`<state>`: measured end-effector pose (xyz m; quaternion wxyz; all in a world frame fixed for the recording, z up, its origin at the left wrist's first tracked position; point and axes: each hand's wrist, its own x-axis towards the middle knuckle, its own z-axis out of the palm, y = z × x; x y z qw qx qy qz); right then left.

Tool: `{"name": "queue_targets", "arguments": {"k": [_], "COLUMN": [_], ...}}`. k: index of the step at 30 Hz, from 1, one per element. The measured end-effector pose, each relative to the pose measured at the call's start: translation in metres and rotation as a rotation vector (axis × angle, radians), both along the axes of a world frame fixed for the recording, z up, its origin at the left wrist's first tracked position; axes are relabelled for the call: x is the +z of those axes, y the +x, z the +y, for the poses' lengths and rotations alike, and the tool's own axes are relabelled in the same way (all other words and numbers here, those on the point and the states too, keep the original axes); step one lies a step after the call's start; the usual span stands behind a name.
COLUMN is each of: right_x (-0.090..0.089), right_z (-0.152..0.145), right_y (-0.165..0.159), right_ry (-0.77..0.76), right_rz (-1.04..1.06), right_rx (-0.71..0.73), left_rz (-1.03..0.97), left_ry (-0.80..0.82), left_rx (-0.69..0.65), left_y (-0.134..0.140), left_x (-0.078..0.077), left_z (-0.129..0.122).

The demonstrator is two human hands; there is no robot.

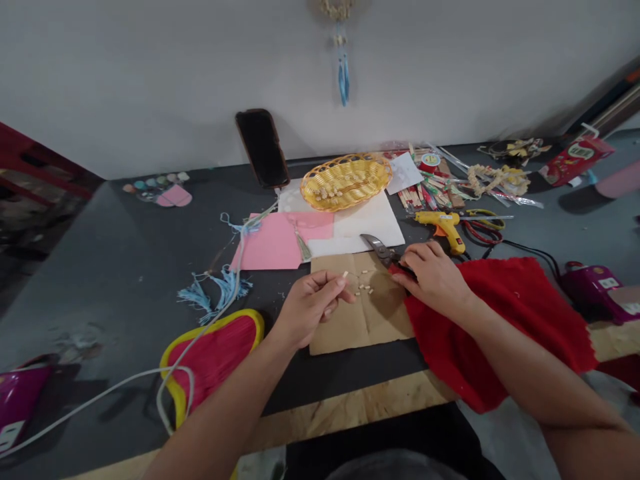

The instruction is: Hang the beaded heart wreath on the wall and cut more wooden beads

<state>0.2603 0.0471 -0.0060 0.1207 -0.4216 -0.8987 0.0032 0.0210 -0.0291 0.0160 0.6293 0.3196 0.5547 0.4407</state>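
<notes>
A small pale stick piece (345,275) is pinched between the thumb and finger of my left hand (320,297), above the left part of a folded brown cardboard sheet (340,333). Several similar short pieces (363,287) lie on the cardboard between my hands. My right hand (433,273) is closed around the handles of pruning shears (379,250), whose blades point to the upper left. Most of the handles are hidden under my fingers. Beneath my right wrist a red cloth (515,320) is spread over the table edge.
Behind the cardboard, a yellow woven basket (345,183) holds small pale pieces. A yellow glue gun (443,227) lies to the right. Pink paper (275,243), blue tassels (215,293) and a white cable (237,267) lie left. A phone (263,148) leans on the wall.
</notes>
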Motion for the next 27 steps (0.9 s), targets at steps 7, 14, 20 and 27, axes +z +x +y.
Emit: {"name": "queue_targets", "arguments": {"k": [7,14,20,27], "right_x": [-0.016,-0.008,0.013,0.033], "right_z": [0.001,0.011,0.016,0.02], "right_y": [-0.003,0.004,0.011,0.018], "right_ry": [-0.002,-0.159,-0.629,-0.756], "right_rz": [0.002,0.405,1.148,1.852], "right_rx": [0.045,-0.109,-0.291,-0.316], "left_rz": [-0.029,-0.056,-0.111,-0.102], "left_ry": [0.004,0.007,-0.01,-0.019], "left_rx": [0.012,0.047,0.103,0.124], "left_y": [0.0,-0.002,-0.004,-0.004], "left_x": [-0.001,-0.003,-0.004,-0.004], "left_z": [0.0,0.002,0.005,0.005]}}
